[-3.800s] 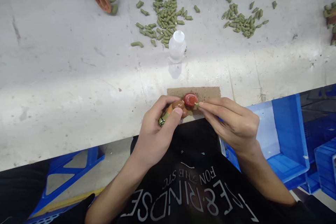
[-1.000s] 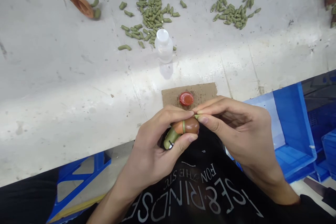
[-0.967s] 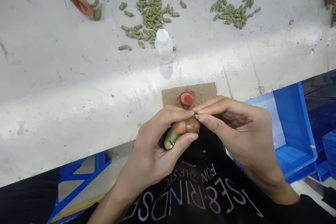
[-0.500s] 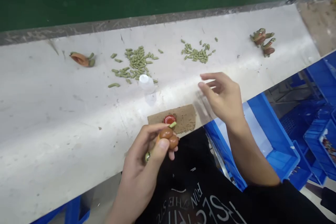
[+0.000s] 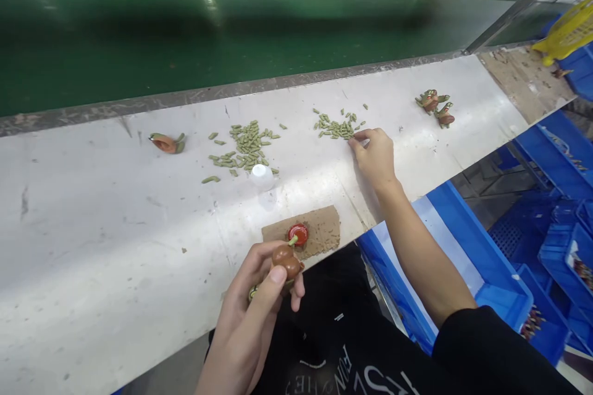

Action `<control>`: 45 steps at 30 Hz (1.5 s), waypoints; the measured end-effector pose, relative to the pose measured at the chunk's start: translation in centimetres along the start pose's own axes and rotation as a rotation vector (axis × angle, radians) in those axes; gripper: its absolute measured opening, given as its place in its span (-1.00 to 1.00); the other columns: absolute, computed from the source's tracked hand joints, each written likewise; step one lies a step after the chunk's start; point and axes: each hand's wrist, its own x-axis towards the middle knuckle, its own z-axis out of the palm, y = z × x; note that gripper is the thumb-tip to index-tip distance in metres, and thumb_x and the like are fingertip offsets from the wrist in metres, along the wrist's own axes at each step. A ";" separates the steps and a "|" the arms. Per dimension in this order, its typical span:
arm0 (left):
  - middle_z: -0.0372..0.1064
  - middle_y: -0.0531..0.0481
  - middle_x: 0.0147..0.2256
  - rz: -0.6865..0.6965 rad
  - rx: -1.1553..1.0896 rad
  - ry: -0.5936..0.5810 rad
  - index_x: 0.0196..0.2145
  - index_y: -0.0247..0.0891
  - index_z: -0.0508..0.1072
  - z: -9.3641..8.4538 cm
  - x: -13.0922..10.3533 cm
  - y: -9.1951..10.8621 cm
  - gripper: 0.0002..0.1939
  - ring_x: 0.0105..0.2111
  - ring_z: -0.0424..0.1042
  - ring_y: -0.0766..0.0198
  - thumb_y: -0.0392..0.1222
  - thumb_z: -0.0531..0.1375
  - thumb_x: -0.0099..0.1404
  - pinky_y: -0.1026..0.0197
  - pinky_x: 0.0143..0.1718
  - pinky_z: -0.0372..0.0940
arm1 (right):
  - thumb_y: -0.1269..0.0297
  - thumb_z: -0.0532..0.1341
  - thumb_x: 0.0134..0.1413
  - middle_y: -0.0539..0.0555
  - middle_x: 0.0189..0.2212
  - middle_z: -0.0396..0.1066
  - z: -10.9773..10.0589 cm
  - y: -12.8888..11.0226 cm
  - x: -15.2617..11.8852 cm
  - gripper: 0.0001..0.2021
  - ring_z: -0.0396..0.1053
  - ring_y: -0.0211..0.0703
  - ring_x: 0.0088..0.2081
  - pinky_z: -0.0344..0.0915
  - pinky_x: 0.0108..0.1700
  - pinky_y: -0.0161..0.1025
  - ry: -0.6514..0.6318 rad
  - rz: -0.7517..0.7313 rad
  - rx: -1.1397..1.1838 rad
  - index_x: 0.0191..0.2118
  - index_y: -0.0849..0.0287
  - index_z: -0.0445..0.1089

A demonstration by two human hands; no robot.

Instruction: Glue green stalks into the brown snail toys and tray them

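Note:
My left hand (image 5: 257,302) is closed around a small brown and green figurine (image 5: 286,261) with rounded brown lobes. A short green piece sticks up from it, over a red-lined cap (image 5: 298,234) on a strip of cardboard (image 5: 324,228). My right hand (image 5: 373,154) reaches to the near edge of a small pile of green pieces (image 5: 336,128), thumb and forefinger pinched on one of them. Left of that pile lies a larger pile of such pieces (image 5: 250,142). Beside it stands a small translucent bottle with a white top (image 5: 262,177).
Similar figurines lie on the white table (image 5: 115,247), one at left (image 5: 167,143) and two at right (image 5: 433,102). Behind runs a green belt (image 5: 208,43). Blue bins (image 5: 504,296) stand below the table's right edge. A yellow object (image 5: 567,31) is at far right.
My right hand has moved forward from above the table to the small green pile, and its fingers have closed there. My left hand still holds the figurine. The view has tilted up.

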 end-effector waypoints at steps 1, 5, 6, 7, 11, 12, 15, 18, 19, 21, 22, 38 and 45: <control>0.49 -0.04 -0.29 0.005 0.014 -0.004 -0.05 -0.04 0.69 0.0 0.0 0.0 -0.68 -0.30 0.44 0.13 0.24 0.37 0.63 0.10 -0.23 0.48 | 0.33 0.36 0.33 0.34 -0.04 0.67 -0.2 0.1 -0.1 -0.86 0.63 0.27 -0.01 0.53 0.27 0.25 -0.007 0.000 0.008 -0.12 0.15 0.72; 0.50 -0.03 -0.30 0.039 0.051 -0.006 -0.04 -0.07 0.66 -0.2 0.2 -0.1 -0.67 -0.33 0.47 0.13 0.23 0.39 0.62 0.07 -0.23 0.49 | 0.39 0.32 0.28 0.27 -0.14 0.68 -1.3 0.3 -1.0 -0.84 0.64 0.27 -0.03 0.52 0.29 0.29 -0.047 -0.008 0.066 -0.25 0.08 0.70; 0.50 -0.02 -0.30 0.057 0.069 -0.005 -0.03 -0.08 0.66 -0.4 0.3 -0.3 -0.68 -0.33 0.47 0.14 0.22 0.41 0.61 0.08 -0.22 0.49 | 0.39 0.33 0.27 0.25 -0.16 0.68 -1.7 0.2 -1.4 -0.84 0.64 0.26 -0.04 0.52 0.29 0.29 -0.058 -0.009 0.091 -0.26 0.07 0.69; 0.52 -0.01 -0.28 0.079 0.095 -0.002 -0.02 -0.08 0.65 -0.5 0.3 -0.5 -0.68 -0.32 0.48 0.15 0.20 0.44 0.60 0.09 -0.22 0.50 | 0.37 0.34 0.27 0.22 -0.18 0.68 -2.1 -0.1 -2.0 -0.87 0.64 0.22 -0.07 0.53 0.26 0.28 -0.072 -0.006 0.123 -0.25 0.06 0.68; 0.64 -0.03 -0.13 0.184 0.207 0.021 0.01 -0.06 0.64 -0.6 0.9 -1.0 -0.70 -0.20 0.61 0.16 0.09 0.55 0.51 0.16 -0.19 0.52 | 0.17 0.44 0.36 0.10 -0.24 0.69 -3.9 -2.8 -5.9 -0.87 0.57 -0.05 -0.37 0.62 -0.20 0.00 -0.183 0.018 0.314 -0.09 0.06 0.62; 0.67 -0.03 -0.09 0.208 0.220 0.029 0.01 -0.06 0.63 -0.4 1.1 -1.1 -0.71 -0.17 0.64 0.16 0.05 0.56 0.51 0.16 -0.18 0.53 | 0.10 0.49 0.37 0.06 -0.26 0.68 -4.5 -3.9 -7.2 -0.81 0.54 -0.12 -0.44 0.57 -0.33 -0.10 -0.241 0.029 0.393 -0.09 0.06 0.58; 0.72 -0.01 -0.05 0.264 0.177 0.036 -0.01 -0.07 0.58 0.5 1.8 -0.8 -0.77 -0.15 0.71 0.17 -0.08 0.53 0.54 0.17 -0.18 0.58 | 0.08 0.69 0.24 -0.01 -0.31 0.69 -6.4 -7.5 -11.0 -0.63 0.63 -0.15 -0.47 0.63 -0.39 -0.20 -0.521 0.122 0.759 -0.19 0.04 0.52; 0.71 0.04 -0.16 0.276 0.097 0.016 -0.05 -0.09 0.51 1.3 2.2 -0.6 -0.76 -0.27 0.71 0.21 -0.15 0.51 0.53 0.15 -0.22 0.64 | 0.15 0.73 0.21 -0.01 -0.31 0.72 -7.9 -10.0 -13.3 -0.63 0.75 -0.09 -0.38 0.76 -0.27 -0.19 -0.712 0.219 0.993 -0.22 0.03 0.53; 0.70 0.06 -0.19 0.273 0.087 0.017 -0.05 -0.09 0.50 1.5 2.3 -0.6 -0.75 -0.32 0.70 0.23 -0.17 0.51 0.53 0.15 -0.23 0.65 | 0.17 0.72 0.24 -0.01 -0.32 0.73 -8.2 -10.4 -13.7 -0.65 0.76 -0.09 -0.36 0.77 -0.25 -0.19 -0.736 0.230 1.015 -0.22 0.03 0.54; 0.69 0.09 -0.20 0.265 0.077 0.032 -0.06 -0.10 0.49 1.5 2.4 -0.7 -0.74 -0.38 0.68 0.29 -0.20 0.52 0.52 0.16 -0.23 0.66 | 0.21 0.70 0.28 0.00 -0.32 0.73 -8.5 -10.8 -14.0 -0.69 0.76 -0.10 -0.36 0.77 -0.23 -0.21 -0.753 0.236 1.023 -0.22 0.04 0.56; 0.70 0.09 -0.17 0.264 0.072 0.034 -0.06 -0.11 0.50 1.5 2.4 -0.8 -0.74 -0.40 0.67 0.32 -0.22 0.52 0.51 0.18 -0.24 0.66 | 0.25 0.70 0.28 0.00 -0.32 0.73 -8.6 -10.8 -14.0 -0.70 0.76 -0.11 -0.36 0.77 -0.23 -0.22 -0.757 0.234 1.019 -0.22 0.05 0.57; 0.68 0.10 -0.15 0.296 -0.161 0.154 -0.07 -0.11 0.61 1.4 2.6 -3.2 -0.79 -0.19 0.73 0.25 -0.23 0.57 0.53 0.15 -0.08 0.73 | 0.30 0.70 0.28 0.02 -0.30 0.80 -5.6 -10.8 -16.1 -0.91 0.78 -0.17 -0.33 0.77 -0.23 -0.33 -0.666 0.316 1.118 -0.17 0.03 0.86; 0.65 0.06 -0.11 0.280 -0.137 0.127 -0.03 -0.10 0.59 0.8 2.4 -3.4 -0.76 -0.20 0.68 0.25 -0.21 0.57 0.53 0.16 -0.13 0.66 | 0.35 0.59 0.43 -0.03 -0.36 0.74 -5.5 -10.5 -16.5 -0.95 0.70 -0.17 -0.38 0.73 -0.28 -0.22 -0.565 0.214 0.974 -0.12 0.02 0.82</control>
